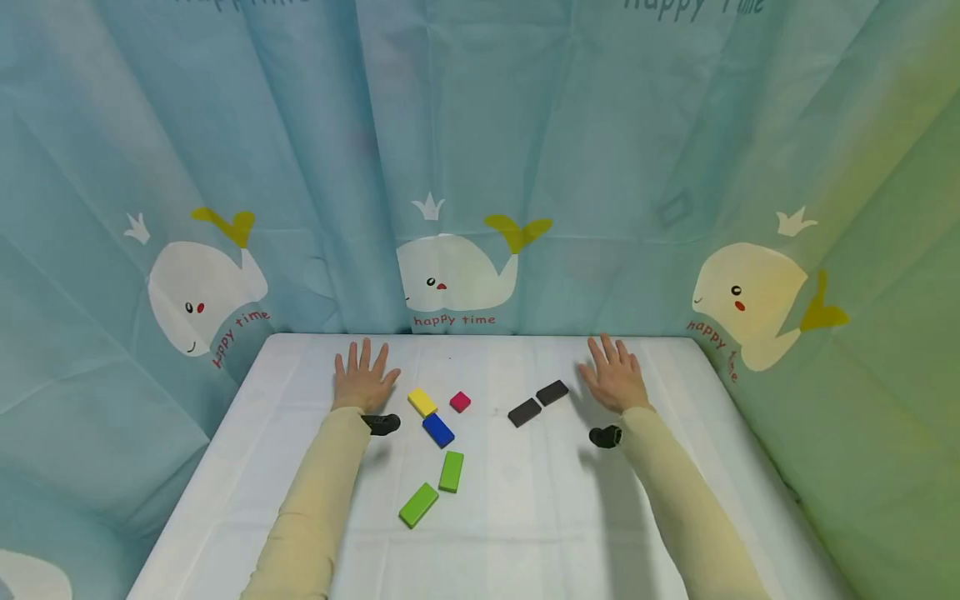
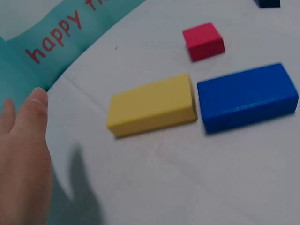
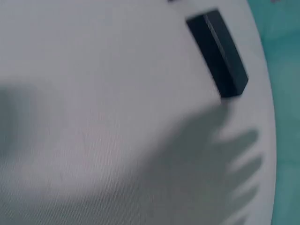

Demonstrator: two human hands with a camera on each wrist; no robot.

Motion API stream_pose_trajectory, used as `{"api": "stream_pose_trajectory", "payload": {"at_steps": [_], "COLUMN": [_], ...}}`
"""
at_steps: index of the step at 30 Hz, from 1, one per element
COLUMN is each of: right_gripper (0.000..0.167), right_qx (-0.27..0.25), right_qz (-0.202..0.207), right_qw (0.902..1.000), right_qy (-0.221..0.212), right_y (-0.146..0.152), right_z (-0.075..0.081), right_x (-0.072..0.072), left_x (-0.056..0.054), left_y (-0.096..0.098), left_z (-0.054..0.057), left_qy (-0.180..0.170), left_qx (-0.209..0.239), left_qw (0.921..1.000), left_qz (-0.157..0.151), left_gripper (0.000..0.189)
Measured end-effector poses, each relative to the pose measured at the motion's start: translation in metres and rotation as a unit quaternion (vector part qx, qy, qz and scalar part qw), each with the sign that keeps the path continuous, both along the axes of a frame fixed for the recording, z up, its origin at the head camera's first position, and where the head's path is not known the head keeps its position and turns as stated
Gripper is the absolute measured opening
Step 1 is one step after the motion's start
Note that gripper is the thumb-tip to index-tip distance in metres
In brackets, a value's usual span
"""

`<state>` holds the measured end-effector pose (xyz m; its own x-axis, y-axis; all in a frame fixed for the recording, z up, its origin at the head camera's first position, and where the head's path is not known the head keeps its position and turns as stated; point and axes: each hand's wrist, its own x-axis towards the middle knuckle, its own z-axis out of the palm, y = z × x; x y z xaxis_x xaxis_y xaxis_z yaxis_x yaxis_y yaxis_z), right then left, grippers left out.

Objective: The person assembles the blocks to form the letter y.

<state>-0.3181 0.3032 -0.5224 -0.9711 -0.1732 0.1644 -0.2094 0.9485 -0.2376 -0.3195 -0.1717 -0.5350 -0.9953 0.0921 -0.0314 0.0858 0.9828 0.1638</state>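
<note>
My left hand [image 1: 362, 383] is spread with straight fingers near the table's back left, holding nothing. Right of it lie a yellow block [image 1: 422, 402] and a blue block [image 1: 438, 431], end to end with a narrow gap in the left wrist view. A small red block [image 1: 461, 402] sits beside them. Two green blocks [image 1: 451, 472] lie nearer the front, set at different angles. My right hand [image 1: 615, 379] is also spread and holds nothing. To its left are two black blocks [image 1: 552, 392], arranged in a slanting line. The right wrist view shows only this hand's shadow.
All the blocks lie on a white-covered table [image 1: 510, 550]. A blue-green curtain [image 1: 480, 125] printed with whales stands along the back and sides. Each wrist bears a dark camera [image 1: 604, 437].
</note>
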Motion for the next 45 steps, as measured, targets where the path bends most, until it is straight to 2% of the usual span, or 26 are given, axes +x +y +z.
{"api": "stream_pose_trajectory", "payload": {"at_steps": [4,8,12,17,22,29,34,40,43,45], "right_gripper": [0.059,0.051,0.048,0.049,0.046,0.038,0.042,0.061,0.054,0.048], "right_qx": [-0.007,-0.010,-0.037,-0.057,-0.042,-0.048,-0.049,-0.065,-0.072,-0.078], "right_qz": [-0.002,0.012,0.033,0.053,0.076,0.093,0.077,0.046,0.050,0.057], "right_qw": [0.9998,0.9991,0.9983,0.9969,0.9962,0.9943,0.9955,0.9957,0.9947,0.9938], "right_qy": [0.017,0.040,0.030,-0.010,-0.002,0.019,0.026,0.049,0.053,0.055], "right_y": [-0.016,-0.040,-0.063,-0.087,-0.100,-0.111,-0.116,-0.123,-0.123,-0.121], "right_z": [0.001,-0.003,-0.011,-0.021,-0.028,-0.034,-0.040,-0.043,-0.047,-0.049], "right_x": [0.006,0.012,0.020,0.032,0.043,0.052,0.057,0.069,0.071,0.069], "left_x": [-0.004,-0.010,-0.014,-0.010,-0.003,0.003,0.006,0.011,0.015,0.017], "left_y": [0.012,0.031,0.051,0.074,0.091,0.104,0.106,0.113,0.119,0.123], "left_z": [-0.001,-0.001,0.000,0.004,0.002,-0.002,-0.006,-0.009,-0.009,-0.009], "left_qy": [0.002,0.019,0.011,-0.016,-0.018,-0.022,-0.008,-0.012,-0.004,0.003], "left_qx": [0.030,0.054,0.070,0.085,0.075,0.072,0.068,0.047,0.054,0.075], "left_qw": [0.9990,0.9951,0.9896,0.9803,0.9710,0.9630,0.9579,0.9625,0.9643,0.9643], "left_qz": [-0.032,-0.080,-0.125,-0.178,-0.226,-0.259,-0.279,-0.267,-0.259,-0.254], "left_gripper": [0.062,0.055,0.049,0.044,0.039,0.027,0.022,0.034,0.030,0.027]}}
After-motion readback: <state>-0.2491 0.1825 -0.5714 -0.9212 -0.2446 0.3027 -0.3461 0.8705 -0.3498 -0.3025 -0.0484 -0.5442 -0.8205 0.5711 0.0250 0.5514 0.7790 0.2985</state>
